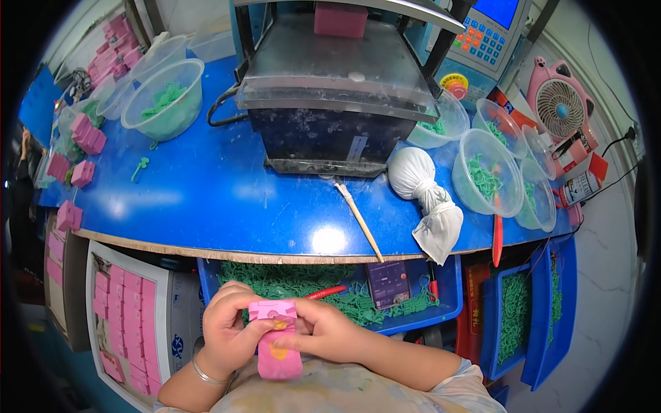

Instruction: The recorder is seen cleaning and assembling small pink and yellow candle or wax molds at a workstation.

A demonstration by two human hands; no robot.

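Close to my body, below the table edge, both hands hold a pink block-shaped piece [277, 344] with small yellow spots on its face. My left hand [227, 330], a bracelet on its wrist, grips the piece from the left side. From the right, my right hand [323, 329] pinches it at the upper spot with the fingertips. Just beyond my hands a blue bin [441, 313] under the table holds a heap of green moulded parts [289, 282], a red pen and a dark phone [387, 283].
A blue table [206, 199] carries a dark press machine [337, 89], a tied white cloth bag [427, 199], a thin stick, clear bowls of green parts [165, 100] [485, 175] and pink blocks [86, 134]. A tray of pink blocks [127, 323] stands lower left; a pink fan [561, 107] at right.
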